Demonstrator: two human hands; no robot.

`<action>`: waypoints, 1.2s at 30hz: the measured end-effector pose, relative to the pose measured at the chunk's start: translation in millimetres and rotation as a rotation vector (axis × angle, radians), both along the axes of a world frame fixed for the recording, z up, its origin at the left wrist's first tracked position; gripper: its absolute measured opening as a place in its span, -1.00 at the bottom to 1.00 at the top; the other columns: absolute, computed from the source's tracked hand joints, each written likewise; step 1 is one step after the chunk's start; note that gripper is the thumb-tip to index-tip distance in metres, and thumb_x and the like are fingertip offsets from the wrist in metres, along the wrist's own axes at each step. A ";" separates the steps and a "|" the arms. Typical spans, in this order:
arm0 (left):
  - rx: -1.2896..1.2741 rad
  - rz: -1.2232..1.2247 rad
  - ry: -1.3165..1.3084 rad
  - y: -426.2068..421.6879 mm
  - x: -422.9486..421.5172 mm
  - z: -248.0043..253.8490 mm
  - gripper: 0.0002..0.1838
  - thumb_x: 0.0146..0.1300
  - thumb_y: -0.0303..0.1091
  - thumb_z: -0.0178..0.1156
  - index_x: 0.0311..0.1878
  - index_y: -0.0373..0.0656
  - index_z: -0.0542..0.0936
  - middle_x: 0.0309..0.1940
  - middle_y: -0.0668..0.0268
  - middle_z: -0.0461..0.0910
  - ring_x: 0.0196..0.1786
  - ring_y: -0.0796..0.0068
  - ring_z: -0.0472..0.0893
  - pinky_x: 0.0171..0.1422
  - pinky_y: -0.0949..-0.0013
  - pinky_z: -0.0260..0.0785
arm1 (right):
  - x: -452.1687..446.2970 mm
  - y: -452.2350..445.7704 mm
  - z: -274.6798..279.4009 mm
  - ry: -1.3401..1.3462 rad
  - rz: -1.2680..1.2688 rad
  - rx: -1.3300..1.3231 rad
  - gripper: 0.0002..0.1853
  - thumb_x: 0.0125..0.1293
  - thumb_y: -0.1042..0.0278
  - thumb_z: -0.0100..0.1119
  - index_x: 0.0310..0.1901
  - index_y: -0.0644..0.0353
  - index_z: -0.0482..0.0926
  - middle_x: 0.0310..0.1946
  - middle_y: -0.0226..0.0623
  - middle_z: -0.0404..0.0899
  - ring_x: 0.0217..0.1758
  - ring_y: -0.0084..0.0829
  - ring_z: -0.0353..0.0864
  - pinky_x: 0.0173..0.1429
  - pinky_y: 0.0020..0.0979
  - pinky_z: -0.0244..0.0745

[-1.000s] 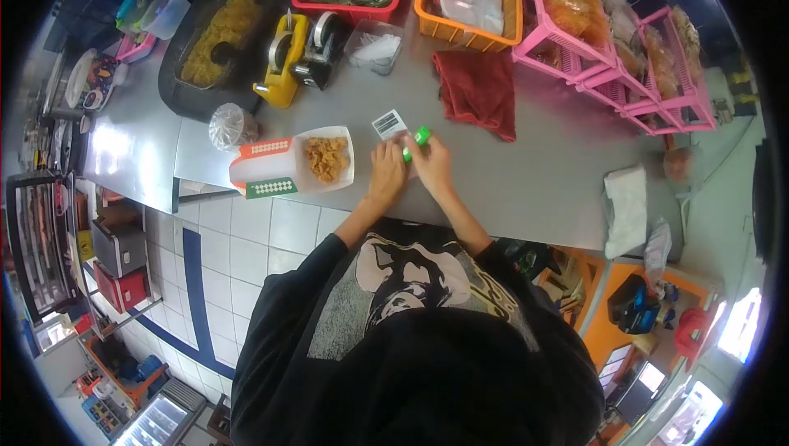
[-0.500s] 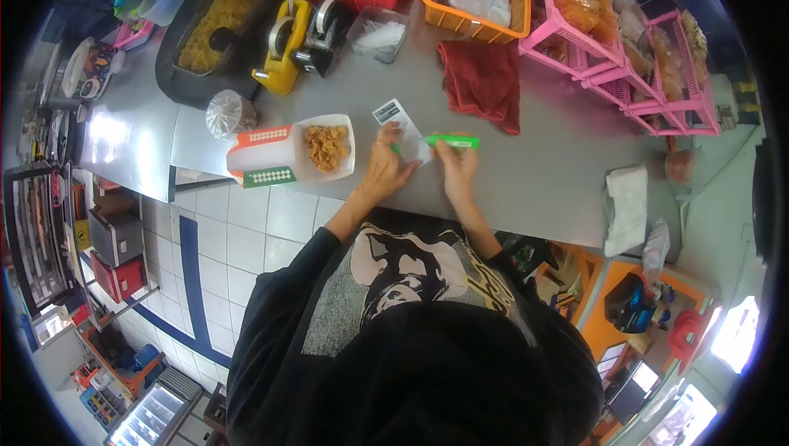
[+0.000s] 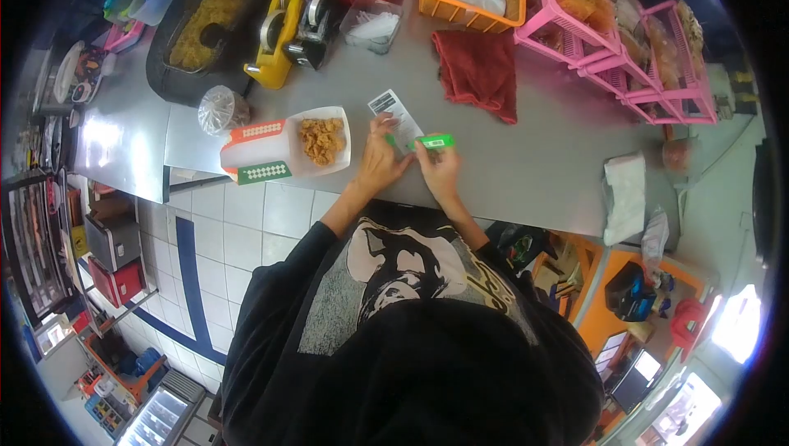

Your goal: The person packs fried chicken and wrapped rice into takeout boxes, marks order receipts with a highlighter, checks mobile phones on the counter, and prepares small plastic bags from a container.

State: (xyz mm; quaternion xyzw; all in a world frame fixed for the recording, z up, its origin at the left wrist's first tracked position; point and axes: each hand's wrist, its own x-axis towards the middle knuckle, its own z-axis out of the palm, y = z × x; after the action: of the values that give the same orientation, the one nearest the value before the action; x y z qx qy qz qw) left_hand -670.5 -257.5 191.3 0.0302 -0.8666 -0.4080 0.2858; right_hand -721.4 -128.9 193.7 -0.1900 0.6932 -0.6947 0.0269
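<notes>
Right hand (image 3: 440, 173): grip clamped on a bright green plastic marker (image 3: 436, 141), lying roughly sideways over the near end of a white printed paper slip (image 3: 402, 114). Left hand (image 3: 379, 160): fingers on the slip's left edge, small green bit (image 3: 390, 141) at the fingertips; can't tell if that grip is closed on it. Hands close together, slip flat on the grey metal tabletop (image 3: 534, 179), far end sticking out past the fingers. Left of the left hand: open white carton with orange-red and green panels (image 3: 280, 163), brown fried pieces (image 3: 321, 140) in its right part. Just beyond the carton's left end, a round plastic-wrapped tub (image 3: 221, 110). Far side, left to right: large black container with yellow food (image 3: 159, 68), yellow tape dispenser (image 3: 274, 56), black tape dispenser (image 3: 309, 51), clear box with white items (image 3: 348, 36), crumpled dark red cloth (image 3: 479, 74). Far right: pink plastic racks (image 3: 588, 61) with bagged food. Near right: folded white cloth (image 3: 625, 200).
</notes>
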 end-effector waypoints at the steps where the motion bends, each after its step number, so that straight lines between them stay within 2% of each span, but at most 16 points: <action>1: -0.013 0.003 0.013 0.3 -0.4 -0.4 -0.28 -0.30 -0.42 0.46 -0.11 -0.29 0.18 0.02 -0.06 0.32 0.16 -0.07 0.30 0.16 0.10 0.24 | 0.3 -0.5 -0.5 0.006 0.001 -0.003 -0.81 0.13 0.53 0.26 -0.25 0.31 0.45 -0.46 -0.37 0.59 -0.42 -0.67 0.54 -0.35 -0.61 0.45; 7: -0.061 -0.012 0.037 -0.6 -0.4 -1.7 -0.25 -0.27 -0.40 0.47 -0.07 -0.33 0.16 0.02 -0.08 0.31 0.16 -0.08 0.29 0.14 0.10 0.25 | 0.0 0.1 -0.8 0.061 -0.023 0.126 -0.82 0.13 0.51 0.27 -0.27 0.30 0.45 -0.46 -0.37 0.58 -0.46 -0.71 0.51 -0.43 -0.64 0.38; 12: -0.108 -0.032 0.023 -1.5 2.9 3.0 -0.20 -0.22 -0.36 0.47 0.00 -0.36 0.13 0.04 -0.09 0.30 0.18 -0.09 0.27 0.15 0.09 0.23 | -2.1 2.0 -6.3 0.006 -0.172 0.032 -0.83 0.14 0.52 0.26 -0.29 0.29 0.45 -0.50 -0.40 0.56 -0.51 -0.74 0.46 -0.47 -0.64 0.34; 15: -0.196 -0.033 -0.036 -1.1 3.3 9.9 -0.20 -0.24 -0.35 0.47 0.00 -0.37 0.16 0.03 -0.08 0.31 0.18 -0.08 0.27 0.14 0.10 0.24 | -0.2 -0.4 -6.8 0.024 -0.165 -0.034 -0.84 0.14 0.53 0.26 -0.30 0.29 0.46 -0.53 -0.42 0.55 -0.55 -0.76 0.43 -0.51 -0.64 0.31; 17: -0.074 -0.012 0.006 0.4 3.2 7.1 -0.32 -0.30 -0.34 0.46 -0.12 -0.43 0.31 0.03 -0.09 0.32 0.15 -0.06 0.30 0.11 0.12 0.27 | 2.4 0.2 -3.6 0.031 -0.161 -0.079 -0.85 0.13 0.53 0.26 -0.31 0.29 0.46 -0.54 -0.43 0.55 -0.57 -0.77 0.41 -0.53 -0.64 0.30; 19: -0.082 -0.012 -0.039 -0.7 3.2 6.1 -0.32 -0.30 -0.34 0.46 -0.13 -0.43 0.31 0.03 -0.08 0.31 0.14 -0.06 0.31 0.10 0.12 0.28 | 4.1 2.4 2.6 0.132 -0.060 0.116 -0.85 0.12 0.53 0.26 -0.33 0.29 0.47 -0.56 -0.43 0.54 -0.58 -0.77 0.40 -0.55 -0.65 0.28; 21: -0.092 -0.012 -0.082 -0.9 2.6 10.8 -0.33 -0.31 -0.35 0.47 -0.14 -0.42 0.31 0.04 -0.08 0.30 0.13 -0.05 0.32 0.09 0.12 0.28 | 3.7 2.2 7.2 0.166 -0.057 0.133 -0.85 0.12 0.53 0.27 -0.33 0.28 0.47 -0.56 -0.44 0.54 -0.59 -0.77 0.40 -0.55 -0.65 0.28; 23: -0.074 -0.040 -0.176 -0.2 3.5 20.5 -0.16 -0.29 -0.34 0.49 0.02 -0.36 0.16 0.05 -0.10 0.28 0.10 -0.05 0.31 0.08 0.12 0.27 | 2.4 2.1 5.2 0.200 -0.053 0.150 -0.85 0.11 0.53 0.27 -0.33 0.28 0.47 -0.56 -0.44 0.54 -0.59 -0.77 0.40 -0.56 -0.65 0.27; 24: -0.074 -0.039 -0.176 -0.7 3.2 15.2 -0.16 -0.29 -0.34 0.49 0.02 -0.36 0.16 0.05 -0.10 0.28 0.10 -0.05 0.31 0.08 0.12 0.27 | 0.2 2.5 0.2 0.122 -0.113 0.122 -0.85 0.11 0.53 0.26 -0.33 0.28 0.47 -0.55 -0.45 0.54 -0.58 -0.76 0.41 -0.54 -0.65 0.28; 26: -0.077 -0.055 -0.005 -1.7 2.1 3.0 -0.14 -0.27 -0.32 0.49 0.03 -0.36 0.13 0.04 -0.10 0.28 0.10 -0.04 0.31 0.09 0.14 0.27 | -1.4 4.9 -9.4 0.044 -0.172 0.094 -0.85 0.12 0.54 0.26 -0.33 0.28 0.47 -0.55 -0.46 0.53 -0.57 -0.75 0.42 -0.53 -0.64 0.29; 28: -0.106 -0.050 -0.003 -0.6 3.7 3.1 -0.15 -0.26 -0.31 0.48 0.03 -0.36 0.13 0.03 -0.09 0.29 0.09 -0.04 0.32 0.09 0.13 0.27 | -1.9 3.4 -6.1 0.083 -0.154 0.020 -0.73 0.12 0.55 0.25 -0.17 0.26 0.40 -0.51 -0.43 0.52 -0.53 -0.70 0.45 -0.48 -0.63 0.34; 29: -0.135 -0.043 0.000 -1.1 3.5 3.3 -0.15 -0.25 -0.30 0.48 0.03 -0.36 0.13 0.02 -0.09 0.29 0.08 -0.03 0.33 0.08 0.13 0.27 | -1.5 1.7 -4.2 0.086 -0.153 0.017 -0.73 0.12 0.55 0.25 -0.17 0.26 0.40 -0.51 -0.43 0.52 -0.53 -0.70 0.45 -0.48 -0.63 0.34; 31: -0.080 -0.037 0.010 0.0 3.4 -1.9 -0.17 -0.23 -0.30 0.47 0.02 -0.37 0.14 0.01 -0.08 0.30 0.07 -0.02 0.34 0.05 0.13 0.27 | 4.3 -7.7 22.0 -0.098 -0.188 -0.236 -0.53 0.13 0.56 0.24 0.04 0.24 0.24 -0.47 -0.39 0.51 -0.49 -0.63 0.49 -0.40 -0.59 0.41; 32: -0.022 -0.036 0.016 1.4 4.4 -5.5 -0.20 -0.22 -0.31 0.46 0.02 -0.38 0.16 0.00 -0.07 0.30 0.05 0.00 0.36 0.02 0.13 0.27 | 6.6 -13.9 33.1 -0.100 -0.189 -0.234 -0.53 0.13 0.56 0.24 0.04 0.24 0.24 -0.47 -0.39 0.51 -0.49 -0.63 0.49 -0.40 -0.59 0.41; 34: -0.066 -0.029 0.007 1.5 4.3 -7.1 -0.22 -0.24 -0.32 0.45 0.00 -0.40 0.19 -0.01 -0.05 0.31 0.02 0.02 0.37 0.01 0.15 0.27 | 9.2 -22.3 46.2 -0.090 -0.133 -0.290 -0.34 0.13 0.58 0.23 0.19 0.20 0.06 -0.46 -0.36 0.52 -0.47 -0.58 0.51 -0.37 -0.55 0.45; 36: -0.117 -0.018 0.001 -0.2 4.1 -8.6 -0.23 -0.26 -0.33 0.44 -0.01 -0.42 0.23 -0.02 -0.03 0.32 -0.02 0.03 0.39 0.00 0.17 0.27 | 8.0 -22.5 43.6 -0.045 -0.063 -0.180 -0.38 0.14 0.56 0.23 0.18 0.20 0.11 -0.46 -0.32 0.53 -0.47 -0.55 0.53 -0.37 -0.52 0.46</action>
State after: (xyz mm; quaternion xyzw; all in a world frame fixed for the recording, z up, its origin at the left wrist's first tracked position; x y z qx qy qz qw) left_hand -666.4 -257.7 182.7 0.0054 -0.8890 -0.3594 0.2837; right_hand -713.4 -151.4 237.3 -0.1544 0.6330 -0.7586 0.0035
